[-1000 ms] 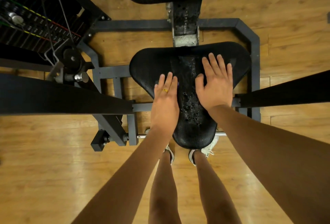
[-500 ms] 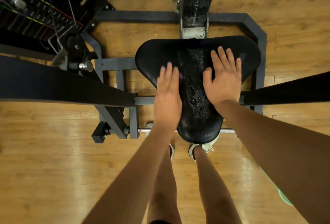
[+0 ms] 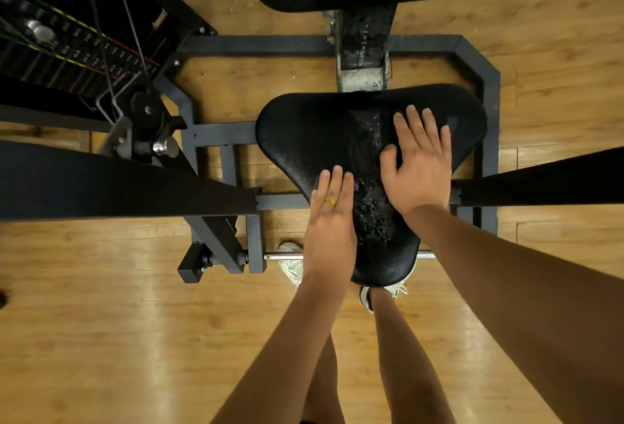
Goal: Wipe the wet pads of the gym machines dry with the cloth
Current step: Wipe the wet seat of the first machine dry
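Black pebbled triangular seat pad [image 3: 304, 126] sitting on grey steel frame [image 3: 490, 85], droplets [image 3: 371, 217] beading along its middle, left hand [image 3: 332, 217] lying flat at its left edge, fingers together, right hand [image 3: 418, 167] pressing its right half, fingers spread

black triangular textured seat pad [image 3: 304, 126] | level, narrow end at 6 o'clock | water beads [image 3: 371, 210] along centre strip, densest toward 6 o'clock | purple cloth [image 3: 355, 187]: sliver showing, mostly hidden
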Demonstrator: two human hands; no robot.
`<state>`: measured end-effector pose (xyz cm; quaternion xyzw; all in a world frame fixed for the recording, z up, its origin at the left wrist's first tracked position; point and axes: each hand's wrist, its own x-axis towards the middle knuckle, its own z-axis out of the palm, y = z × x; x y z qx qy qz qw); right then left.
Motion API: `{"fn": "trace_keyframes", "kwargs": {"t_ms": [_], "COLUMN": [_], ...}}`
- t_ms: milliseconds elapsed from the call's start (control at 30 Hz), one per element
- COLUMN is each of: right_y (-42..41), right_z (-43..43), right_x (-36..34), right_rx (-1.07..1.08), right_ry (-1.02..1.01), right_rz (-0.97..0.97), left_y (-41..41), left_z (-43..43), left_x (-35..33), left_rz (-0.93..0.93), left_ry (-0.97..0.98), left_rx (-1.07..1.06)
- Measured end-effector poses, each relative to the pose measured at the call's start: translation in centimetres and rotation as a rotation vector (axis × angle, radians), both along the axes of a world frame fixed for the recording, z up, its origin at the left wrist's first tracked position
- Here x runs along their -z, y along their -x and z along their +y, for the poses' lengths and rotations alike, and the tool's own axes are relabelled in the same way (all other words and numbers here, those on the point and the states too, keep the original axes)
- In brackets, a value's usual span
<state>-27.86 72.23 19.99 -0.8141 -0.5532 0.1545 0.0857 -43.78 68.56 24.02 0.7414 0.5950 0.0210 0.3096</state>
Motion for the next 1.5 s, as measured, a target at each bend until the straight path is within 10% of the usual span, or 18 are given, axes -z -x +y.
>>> {"fn": "trace_keyframes", "kwargs": {"t_ms": [767,1033,1500], "right_y": [-0.1,3.7,10.8], "right_z": [0.0,-1.8,-5.6], "right_x": [-0.1,-5.4,-3.6], "right_rx": [-0.009,-0.067,-0.376], "right_ry": [0.003,-0.063,0.145], "right_rz": [0.044,0.365,-0.020], "left_y": [1.1,3.2,3.2], "left_z": [9.2,16.7,15.9], "left_x": [-1.6,5.3,6.0], "left_rz": [-0.067,0.265,0.241], "left_ry": [-0.067,-0.023,-0.127], "left_rx": [-0.098,0.100,0.067]}}
